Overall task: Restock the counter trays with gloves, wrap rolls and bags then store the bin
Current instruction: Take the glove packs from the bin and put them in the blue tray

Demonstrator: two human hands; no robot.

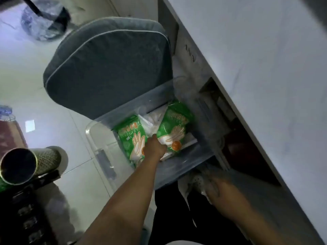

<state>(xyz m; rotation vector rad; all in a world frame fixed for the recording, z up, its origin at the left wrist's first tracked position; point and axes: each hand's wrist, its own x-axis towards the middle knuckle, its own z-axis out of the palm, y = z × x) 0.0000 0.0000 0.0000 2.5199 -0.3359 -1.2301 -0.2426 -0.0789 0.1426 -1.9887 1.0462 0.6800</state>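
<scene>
Clear plastic bin [99,151] sits open on the floor; left hand [154,147] reaches between glove packs [174,131], grip unclear; right hand [223,197] blurred, unclear.

A home dining or kitchen corner is showing: a cushioned chair [109,68] is sitting beyond the fingers, white counter [256,68] to their right, tiled floor [23,76] leftward.

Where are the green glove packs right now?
Two green glove packs lie in the clear bin on the floor, beside the counter, under the left hand.
</scene>
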